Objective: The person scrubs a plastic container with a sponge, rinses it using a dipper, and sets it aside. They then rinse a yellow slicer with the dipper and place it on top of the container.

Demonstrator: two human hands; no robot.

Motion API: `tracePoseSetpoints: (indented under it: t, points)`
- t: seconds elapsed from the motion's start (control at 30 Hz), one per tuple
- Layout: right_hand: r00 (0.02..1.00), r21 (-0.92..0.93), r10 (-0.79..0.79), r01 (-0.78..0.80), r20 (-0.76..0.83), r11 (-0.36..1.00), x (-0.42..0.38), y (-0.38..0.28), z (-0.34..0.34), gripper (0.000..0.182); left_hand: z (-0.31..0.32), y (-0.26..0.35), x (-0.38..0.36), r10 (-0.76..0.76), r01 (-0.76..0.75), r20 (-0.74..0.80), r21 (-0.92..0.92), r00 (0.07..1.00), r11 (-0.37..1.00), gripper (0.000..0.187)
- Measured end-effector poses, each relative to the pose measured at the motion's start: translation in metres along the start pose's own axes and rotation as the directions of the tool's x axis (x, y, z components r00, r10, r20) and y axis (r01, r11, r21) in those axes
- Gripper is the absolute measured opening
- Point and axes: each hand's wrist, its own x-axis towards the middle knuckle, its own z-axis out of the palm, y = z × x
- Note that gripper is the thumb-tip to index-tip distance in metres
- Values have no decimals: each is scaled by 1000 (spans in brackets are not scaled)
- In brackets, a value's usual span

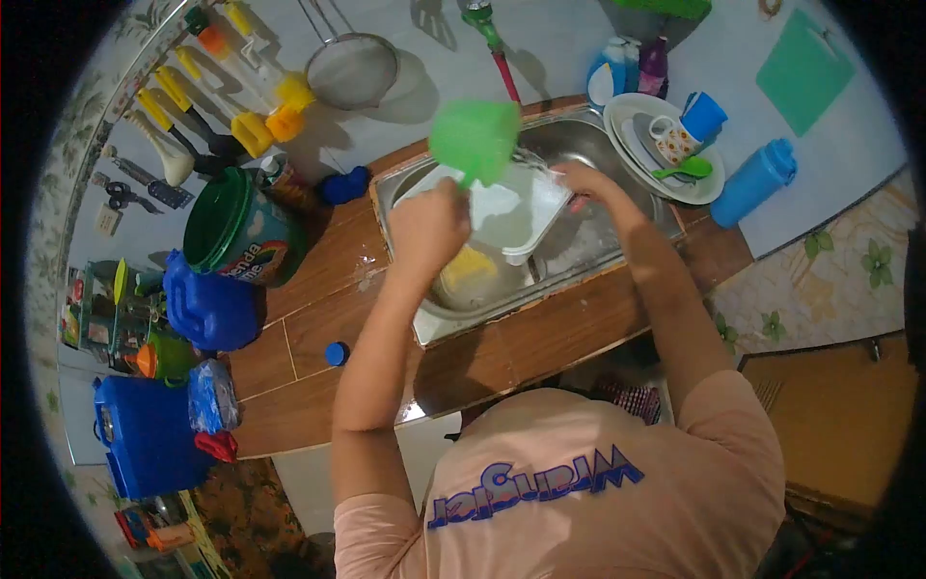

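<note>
Rinsing underway: our left hand grips green scoop tipped above the white container our right hand steadies over the sink; washed dishes racked beside, yellow sponge remaining below.

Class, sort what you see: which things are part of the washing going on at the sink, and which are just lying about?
In use: left hand, green cup, right hand, white container, sink, yellow sponge.

Lying about: blue bottle, plate stack, blue jerrycan, strainer, green cutting board.
</note>
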Motion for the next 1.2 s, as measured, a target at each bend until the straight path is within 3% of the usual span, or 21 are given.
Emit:
tracePoseSetpoints:
  t: [0.13, 0.27, 0.3, 0.4, 0.43, 0.53, 0.57, 0.63, 0.73, 0.77, 0.87, 0.97, 1.03, 1.13, 1.2]
  points:
    - [999, -3, -26, 26, -26, 1000, -10, -1, -14, 35, -11, -53, -8, -168, 157, -189, -74, 967, 985, 29]
    - [982, 106, -118, 135, -147, 985, -14, 18, -25, 38, -38, -118, -19, -253, 181, -197, -322, 947, 929, 33]
    - [993, 261, -98, 113, -71, 959, -1, 33, -29, 39, -47, -121, -22, -268, 138, -251, -437, 930, 889, 32]
    - [998, 466, -33, 58, -61, 883, 22, 69, -23, 42, -66, -143, -29, -317, 152, -413, -384, 854, 911, 32]
    - [998, 573, -61, 41, 14, 818, 7, 59, -13, 44, -81, -142, -33, -452, 294, -312, -441, 835, 848, 32]
    - [984, 571, -113, 13, 139, 821, 42, 94, 6, 45, -99, -155, -38, -496, 212, -428, -557, 755, 803, 33]
    - [961, 626, -30, -156, 275, 764, 45, 98, 2, 44, -108, -164, -39, -494, 333, -489, -381, 719, 863, 34]
    - [832, 645, 91, -488, 547, 589, 34, 85, -5, 43, -118, -186, -41, -501, 412, -542, -286, 675, 865, 36]
    - [879, 285, 165, -315, 447, 905, 42, 57, -3, 39, -132, -218, -40, -543, 605, -570, -99, 617, 790, 38]
    - [960, 294, 80, -161, 269, 942, 9, 21, 2, 36, -132, -229, -39, -546, 653, -587, -39, 598, 757, 38]
    - [977, 117, 26, -52, 213, 992, 15, 11, -17, 41, -138, -256, -31, -603, 751, -537, 87, 589, 655, 36]
    - [1000, -132, -4, 2, -10, 991, -15, -27, -11, 41, -136, -265, -20, -632, 789, -514, 163, 580, 592, 35]
    - [992, -186, -61, 39, -114, 982, -23, -36, -3, 36, -139, -263, -15, -670, 820, -497, 171, 551, 546, 34]
    - [970, -237, -92, 37, -224, 971, -29, -46, 7, 34, -137, -278, -8, -648, 767, -412, 295, 641, 570, 35]
    - [954, -249, -131, 62, -270, 966, -31, -49, 13, 34, -136, -290, -5, -643, 774, -449, 216, 620, 595, 34]
